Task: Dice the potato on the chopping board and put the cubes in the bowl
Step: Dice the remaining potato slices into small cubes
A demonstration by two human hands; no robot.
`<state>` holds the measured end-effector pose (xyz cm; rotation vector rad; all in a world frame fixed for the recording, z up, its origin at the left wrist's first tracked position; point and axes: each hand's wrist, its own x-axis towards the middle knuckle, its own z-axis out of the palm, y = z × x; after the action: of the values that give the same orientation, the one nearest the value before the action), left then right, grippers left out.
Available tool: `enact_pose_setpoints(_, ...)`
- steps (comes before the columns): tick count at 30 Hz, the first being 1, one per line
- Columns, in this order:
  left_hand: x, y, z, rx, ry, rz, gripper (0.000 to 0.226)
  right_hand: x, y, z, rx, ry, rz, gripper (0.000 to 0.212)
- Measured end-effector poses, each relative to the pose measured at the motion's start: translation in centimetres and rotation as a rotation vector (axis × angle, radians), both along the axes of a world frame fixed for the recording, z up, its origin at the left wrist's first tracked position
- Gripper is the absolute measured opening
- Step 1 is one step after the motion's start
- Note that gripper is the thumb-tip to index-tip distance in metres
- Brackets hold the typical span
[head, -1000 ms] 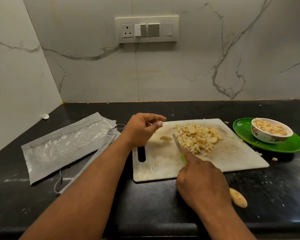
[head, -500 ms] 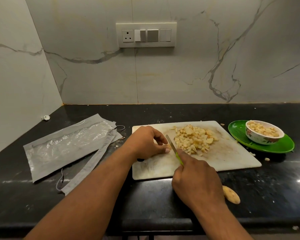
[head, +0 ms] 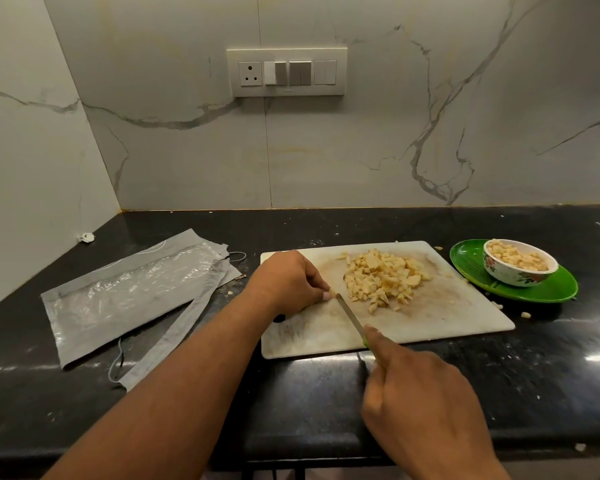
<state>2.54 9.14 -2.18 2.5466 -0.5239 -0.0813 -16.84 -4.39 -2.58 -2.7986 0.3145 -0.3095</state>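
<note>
A white chopping board [head: 447, 317] lies on the black counter, with a heap of potato cubes [head: 383, 277] at its middle back. My left hand [head: 288, 282] rests on the board's left part, its fingertips curled down on a small potato piece that is mostly hidden. My right hand [head: 420, 403] grips a green-handled knife [head: 350, 315], forefinger along its spine, the blade tip right beside my left fingertips. A floral bowl [head: 516, 273] with potato cubes in it stands on a green plate [head: 555, 289] to the board's right.
Grey plastic packaging [head: 125, 296] with cords lies on the counter to the left. Loose potato bits [head: 525, 314] sit by the plate. A switch panel [head: 286, 71] is on the marble wall behind. The counter's front edge runs just below my right hand.
My left hand came down from above the board onto the lone potato piece and now holds it. The knife blade moved left to meet those fingertips.
</note>
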Motion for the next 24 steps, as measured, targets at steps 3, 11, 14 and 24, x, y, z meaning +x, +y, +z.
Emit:
enact_pose_setpoints(3, -0.1, 0.4, -0.3, 0.010, -0.008, 0.010, 0.009, 0.6, 0.2, 0.6, -0.008, -0.077, 0.002, 0.059)
enact_pose_setpoints(11, 0.0, -0.2, -0.2, 0.005, -0.008, 0.059, 0.005, 3.6, 1.1, -1.7, -0.061, -0.073, 0.043, 0.066)
enact_pose_setpoints(14, 0.0, -0.4, 0.0, 0.017, 0.007, 0.053, 0.003, 2.3, 0.7, -2.0, -0.104, -0.058, 0.060, 0.065)
enact_pose_setpoints(24, -0.2, 0.1, 0.0, 0.006, -0.010, 0.095, 0.006, 2.4, 1.1, -0.1, -0.044, -0.107, 0.037, 0.062)
